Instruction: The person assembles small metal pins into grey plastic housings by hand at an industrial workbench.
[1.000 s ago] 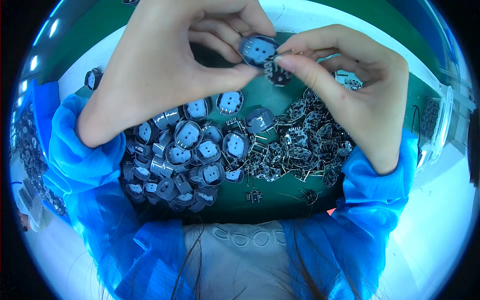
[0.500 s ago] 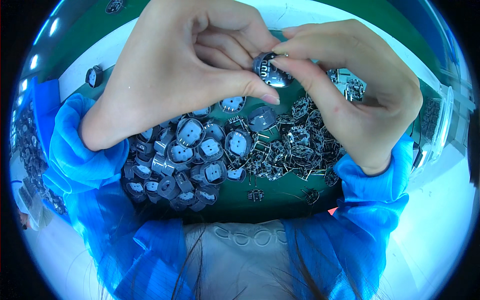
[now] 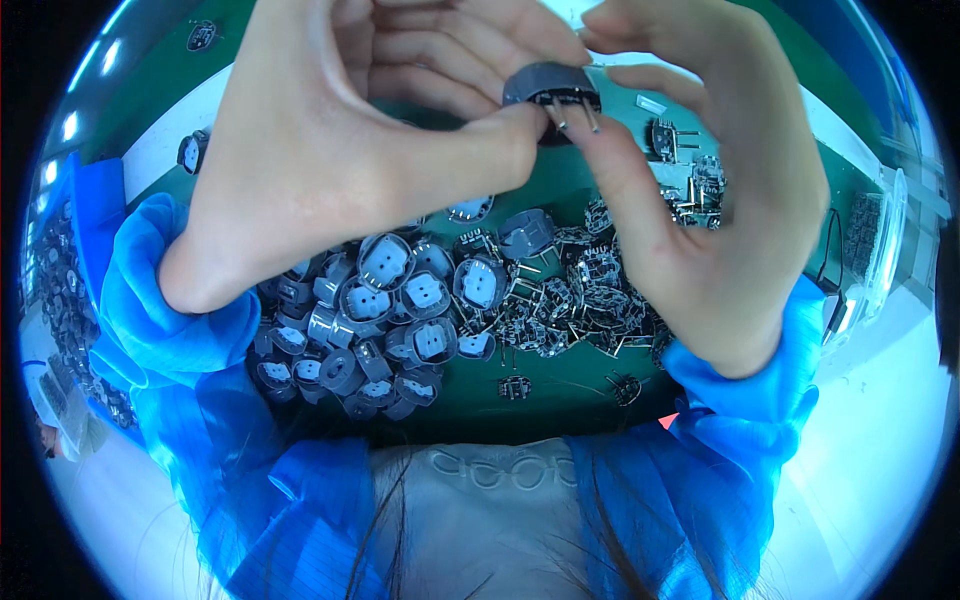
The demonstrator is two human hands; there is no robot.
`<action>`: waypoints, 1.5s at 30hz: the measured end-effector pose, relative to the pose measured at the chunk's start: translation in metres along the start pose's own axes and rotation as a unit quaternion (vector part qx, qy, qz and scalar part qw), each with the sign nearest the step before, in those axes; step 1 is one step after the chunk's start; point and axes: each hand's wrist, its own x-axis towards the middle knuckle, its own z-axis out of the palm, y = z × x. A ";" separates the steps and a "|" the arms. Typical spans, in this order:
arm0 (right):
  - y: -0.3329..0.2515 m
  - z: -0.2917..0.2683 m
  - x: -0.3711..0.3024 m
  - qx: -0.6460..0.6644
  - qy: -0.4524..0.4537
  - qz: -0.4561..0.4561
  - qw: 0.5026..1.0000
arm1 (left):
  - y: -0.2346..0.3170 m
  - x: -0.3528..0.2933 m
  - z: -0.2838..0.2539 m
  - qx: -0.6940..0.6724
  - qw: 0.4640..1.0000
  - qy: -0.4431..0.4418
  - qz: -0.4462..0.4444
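Up at the top centre, my left hand [image 3: 350, 160] and my right hand [image 3: 720, 190] pinch one round dark grey plastic housing [image 3: 550, 76] between them. Two metal pins [image 3: 592, 115] stick out of its underside toward me, beside the edge of a dark circuit board. My left thumb and fingers close on the left side of the housing; my right thumb presses near the pins from below. Under my hands lies a heap of grey housings with pale faces [image 3: 424, 292], and right of it a tangled heap of small pinned circuit boards [image 3: 595, 285].
On the left stands a blue bin [image 3: 92, 220] with many dark parts. A clear plastic container [image 3: 882, 250] sits at the right. One housing [image 3: 192, 152] and one circuit board [image 3: 202, 36] lie apart at the upper left. Loose boards [image 3: 514, 388] lie on the green mat nearer me.
Both hands have risen slightly, and the housing has been tilted. Its board face showed before; now the grey side wall and the two pins show. My right fingers have spread from the thumb.
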 end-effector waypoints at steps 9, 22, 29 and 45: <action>0.002 -0.014 -0.009 0.145 -0.130 0.205 0.959 | 0.005 0.000 0.017 -0.042 0.998 0.026 0.032; 0.048 -0.069 -0.043 -0.245 -0.253 0.177 0.919 | -0.070 0.041 -0.016 0.374 0.906 0.196 -0.007; 0.047 -0.066 -0.041 -0.111 -0.272 0.206 0.934 | -0.045 -0.017 -0.033 0.372 0.924 -0.043 0.076; 0.036 -0.038 -0.037 0.001 -0.218 0.084 0.972 | -0.057 0.013 0.057 0.351 0.923 0.112 0.110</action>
